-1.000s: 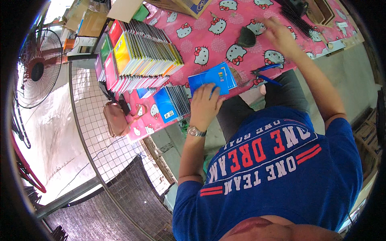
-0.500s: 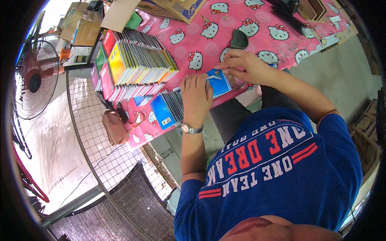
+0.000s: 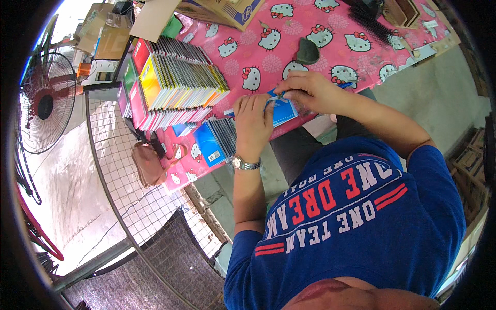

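A blue notebook (image 3: 285,114) lies at the table's near edge, in front of me. Over its left part rests my left hand (image 3: 252,124), fingers together and curled toward the far edge, thumb alongside, holding it in place. My right hand (image 3: 310,93) is closed in a pinch above the notebook's far edge; a small dark thing shows at the fingertips, too small to make out. To the left of my left hand is a row of blue spiral notebooks (image 3: 214,140). Behind that stand tall stacks of spiral notebooks (image 3: 178,80) with yellow, red and pink covers.
A pink patterned cloth (image 3: 271,64) covers the table. On it are a dark curved piece (image 3: 307,51), a black brush (image 3: 369,23), a blue pen-like item (image 3: 349,84) and a cardboard box (image 3: 227,11). A brown bag (image 3: 149,164) hangs by the left edge, near a wire grille (image 3: 111,134) and a fan (image 3: 46,103).
My right hand has shifted slightly left and its fingers have drawn into a tighter pinch. The blue pen-like item beside its wrist shows more. My left hand has barely moved.
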{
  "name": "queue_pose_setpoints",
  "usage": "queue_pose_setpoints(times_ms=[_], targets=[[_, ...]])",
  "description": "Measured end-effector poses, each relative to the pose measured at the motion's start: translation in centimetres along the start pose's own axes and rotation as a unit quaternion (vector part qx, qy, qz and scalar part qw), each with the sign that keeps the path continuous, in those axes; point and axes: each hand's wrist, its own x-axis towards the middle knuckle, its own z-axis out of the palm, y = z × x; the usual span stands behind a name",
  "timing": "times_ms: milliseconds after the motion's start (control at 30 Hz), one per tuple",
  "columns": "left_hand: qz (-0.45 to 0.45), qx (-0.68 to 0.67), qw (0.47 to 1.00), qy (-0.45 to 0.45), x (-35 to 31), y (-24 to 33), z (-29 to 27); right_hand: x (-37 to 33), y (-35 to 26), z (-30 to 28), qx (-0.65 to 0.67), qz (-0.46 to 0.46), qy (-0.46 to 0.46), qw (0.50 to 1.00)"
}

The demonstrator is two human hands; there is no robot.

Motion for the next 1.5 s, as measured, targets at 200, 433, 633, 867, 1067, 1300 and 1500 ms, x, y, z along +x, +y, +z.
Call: queue_pose_setpoints(times_ms=[200, 433, 633, 867, 1067, 1300, 1500], targets=[[0.004, 0.005, 1.000, 0.011, 0.2, 1.1, 0.5, -0.4, -1.5, -1.3, -0.114, -0.057, -0.003, 0.992], [-0.008, -0.002, 1.000, 0.006, 0.1, 1.6, 0.4, -0.6, -0.7, -0.8, 0.104, 0.107, -0.058, 0.987], [0.005, 0.026, 1.000, 0.001, -0.1, 2.3, 0.1, -0.9, -3.9, -1.3, -0.079, 0.055, -0.028, 0.995], [0.002, 0.011, 1.000, -0.022, -0.7, 1.9, 0.0, 1.0, -1.0, -1.8, 0.035, 0.142, -0.103, 0.984], [0.023, 0.039, 0.999, -0.025, 0.1, 1.5, 0.2, 0.7, 15.2, -5.0, -0.386, 0.046, -0.071, 0.918], [-0.081, 0.026, 0.996, 0.013, -2.4, 0.0, 1.0, 4.1, 3.9, -4.2, 0.258, 0.159, -0.188, 0.934], [-0.065, 0.022, 0.998, 0.005, -1.6, 0.8, 1.0, 3.8, 3.4, -4.7, 0.106, 0.089, -0.325, 0.936]])
